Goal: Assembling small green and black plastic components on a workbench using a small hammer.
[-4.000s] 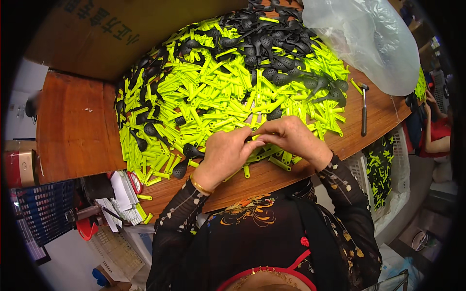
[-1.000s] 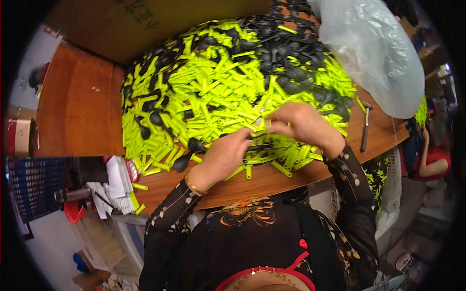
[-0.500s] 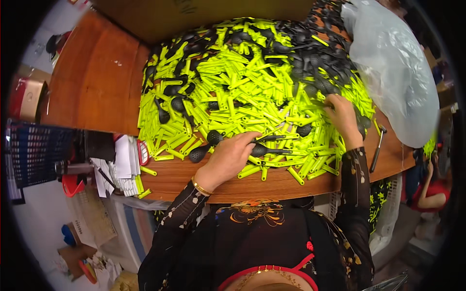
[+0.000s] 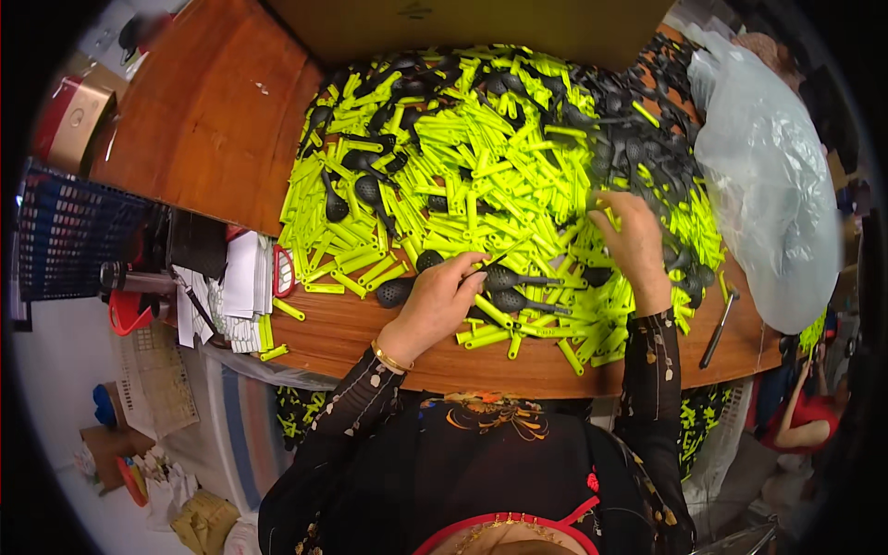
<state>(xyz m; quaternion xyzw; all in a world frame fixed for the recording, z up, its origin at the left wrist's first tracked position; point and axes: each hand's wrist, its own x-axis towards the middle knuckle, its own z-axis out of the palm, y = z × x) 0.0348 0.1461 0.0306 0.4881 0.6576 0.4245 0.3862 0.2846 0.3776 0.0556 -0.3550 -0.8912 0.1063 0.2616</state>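
Note:
My left hand point(image 4: 435, 303) is closed at the table's near side, thumb and forefinger pinching a thin dark stem point(image 4: 507, 251). Just beyond its fingers lie black slotted spoon heads point(image 4: 506, 277) with short shafts pointing right. Another rounded black head point(image 4: 395, 293) rests beside its wrist side. Over the right part of the heap, my right hand point(image 4: 636, 245) has curled fingers; dark blur at the fingertips hides what they grip. Around both hands spreads a deep pile of lime-green handles point(image 4: 499, 139), with black utensil heads mixed in.
A large cardboard box point(image 4: 481, 28) stands behind the pile. More black heads point(image 4: 647, 139) lie at far right beside a clear plastic bag point(image 4: 763, 185). A hammer point(image 4: 720, 328) rests near the right edge. Papers point(image 4: 245, 287) and a blue basket point(image 4: 74, 231) are at left.
My right hand has moved left, away from the black heads, toward my left hand. The stem in my left hand now points up and right. The whole view has shifted slightly.

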